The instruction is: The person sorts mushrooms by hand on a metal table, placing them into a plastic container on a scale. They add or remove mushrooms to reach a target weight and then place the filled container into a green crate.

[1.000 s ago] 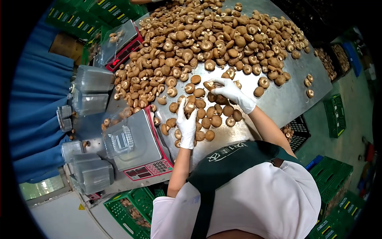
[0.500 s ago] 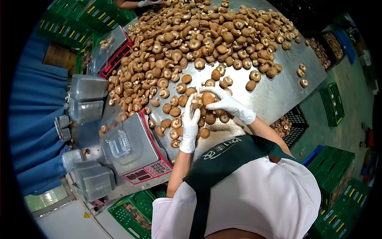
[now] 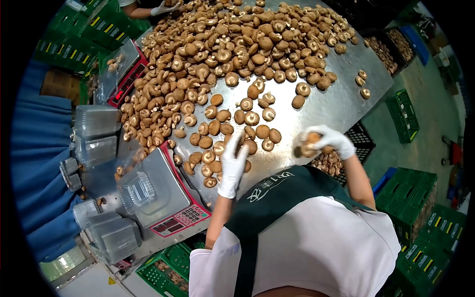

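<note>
My right hand (image 3: 332,140), in a white glove, is closed around a few brown mushrooms (image 3: 312,139) above the table's near edge, slightly blurred. Beneath it, more mushrooms (image 3: 327,163) sit in a black crate (image 3: 360,141) beside the table. My left hand (image 3: 232,167), also gloved, is open over the metal table, fingers stretched out among loose mushrooms; one mushroom (image 3: 250,146) lies right by its fingertips. Around it are scattered mushrooms, some cap up and some showing pale gills and stems. Farther back spreads a large mushroom heap (image 3: 232,39).
A red-edged scale (image 3: 166,198) at the left carries a clear plastic box (image 3: 138,190). Stacked clear boxes (image 3: 111,235) line the left edge. A second scale (image 3: 121,74) stands farther back. Another person's gloved hand (image 3: 166,7) is at the top. Green crates (image 3: 405,195) stand at the right.
My right hand has moved right, away from my left hand, carrying mushrooms to above the black crate. My left hand has stayed over the loose mushrooms, its fingers now apart. The view has shifted slightly.
</note>
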{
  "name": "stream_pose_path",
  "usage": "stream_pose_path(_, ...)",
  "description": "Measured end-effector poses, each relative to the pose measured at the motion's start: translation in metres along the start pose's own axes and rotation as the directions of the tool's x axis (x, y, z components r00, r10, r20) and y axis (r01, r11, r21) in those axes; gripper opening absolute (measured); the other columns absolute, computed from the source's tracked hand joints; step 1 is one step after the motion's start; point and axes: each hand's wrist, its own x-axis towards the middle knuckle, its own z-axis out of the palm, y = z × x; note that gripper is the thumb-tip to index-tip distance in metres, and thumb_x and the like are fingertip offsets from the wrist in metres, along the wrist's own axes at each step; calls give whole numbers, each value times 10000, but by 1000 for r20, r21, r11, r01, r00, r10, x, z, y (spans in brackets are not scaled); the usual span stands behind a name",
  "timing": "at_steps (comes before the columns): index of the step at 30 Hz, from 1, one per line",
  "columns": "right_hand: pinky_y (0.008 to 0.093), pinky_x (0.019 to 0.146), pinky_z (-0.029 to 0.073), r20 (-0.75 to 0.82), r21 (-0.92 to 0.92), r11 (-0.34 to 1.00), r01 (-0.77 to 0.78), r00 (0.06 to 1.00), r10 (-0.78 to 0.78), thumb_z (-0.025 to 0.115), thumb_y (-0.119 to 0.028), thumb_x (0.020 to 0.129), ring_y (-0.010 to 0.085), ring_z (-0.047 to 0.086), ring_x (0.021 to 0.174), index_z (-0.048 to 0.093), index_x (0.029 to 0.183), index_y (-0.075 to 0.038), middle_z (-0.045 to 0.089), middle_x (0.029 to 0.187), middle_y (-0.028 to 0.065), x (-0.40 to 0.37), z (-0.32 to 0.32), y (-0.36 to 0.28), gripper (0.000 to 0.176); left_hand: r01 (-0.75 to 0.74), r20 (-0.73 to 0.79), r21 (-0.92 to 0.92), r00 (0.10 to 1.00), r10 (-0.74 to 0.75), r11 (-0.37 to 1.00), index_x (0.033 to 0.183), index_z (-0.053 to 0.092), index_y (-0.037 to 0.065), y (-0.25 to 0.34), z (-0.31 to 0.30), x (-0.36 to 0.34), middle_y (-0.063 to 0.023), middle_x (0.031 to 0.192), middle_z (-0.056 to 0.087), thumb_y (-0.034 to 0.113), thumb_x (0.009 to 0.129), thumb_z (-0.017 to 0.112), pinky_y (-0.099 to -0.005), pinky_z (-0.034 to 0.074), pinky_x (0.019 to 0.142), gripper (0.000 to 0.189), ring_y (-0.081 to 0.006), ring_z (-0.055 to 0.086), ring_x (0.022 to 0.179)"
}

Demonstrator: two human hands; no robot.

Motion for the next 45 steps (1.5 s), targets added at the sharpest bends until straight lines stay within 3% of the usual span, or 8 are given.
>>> stream_pose_path(4,345,1003,389,-54,-205,977,-64,997,53,737,-208,723,225,568,1098,652,1077,8,637,1143,125,-90,-58,4,423,83,-216,86,974,-62,993,1203,574,31,-23,-41,6,-124,1188,594,44,851,588,-323,412,972,352,-222,553,1105)
stream_pose_path(16,300,878,453,-854,-86,995,-47,519,-49,671,-284,816,201,554,1058,584,1186,-19,602,1153,108,49,0,-37,464,77,-316,436,946,73,897,1269,502,28,-46,-84,6,-165,1301,504,91,828,633,-374,339,1046,464,-291,456,1229)
stream_pose_path(20,367,872,464,-670,-717,678,-161,425,-608,704,-338,738,299,549,1037,622,1070,-32,568,1139,177,130,20,-5,459,32,-219,609,967,129,793,1351,427,58,-38,-65,-1,-178,1418,363,159,776,702,-401,293,1074,644,-331,356,1304)
stream_pose_path(22,391,877,462,-598,-431,893,127,701,-389,716,-332,701,317,544,1034,637,1033,-52,544,1176,182,137,48,-24,441,49,-203,582,975,86,812,1366,409,66,-31,-53,-1,-182,1429,342,172,762,715,-413,277,1081,685,-342,335,1313)
stream_pose_path(24,394,865,471,-334,-926,378,-17,508,-794,699,-311,712,306,575,991,657,989,-70,585,1123,154,157,76,-6,369,14,-170,587,980,106,810,1371,399,71,-30,-44,2,-187,1432,336,201,742,732,-425,276,1076,724,-351,333,1310)
stream_pose_path(27,379,872,476,-238,-745,598,294,721,-651,673,-292,749,319,600,970,682,925,-68,641,1023,131,144,88,-26,285,-67,-62,691,986,152,720,1383,382,76,-19,-32,11,-188,1440,330,227,724,752,-428,268,1080,771,-359,332,1311)
stream_pose_path(38,413,947,434,-781,-620,703,-348,188,-596,662,-314,747,368,535,1113,496,1265,-39,519,1251,234,146,-141,-49,609,-217,193,757,975,107,616,1423,305,123,-12,13,38,-202,1481,226,404,697,741,-576,181,1063,892,-387,252,1343)
stream_pose_path(45,404,870,487,-787,-617,596,-514,399,-471,712,-398,658,370,556,1050,579,1215,-185,368,1391,249,171,-95,-40,611,-354,349,749,929,122,560,1444,271,136,-16,47,85,-165,1521,145,498,677,725,-597,126,1076,961,-370,182,1377)
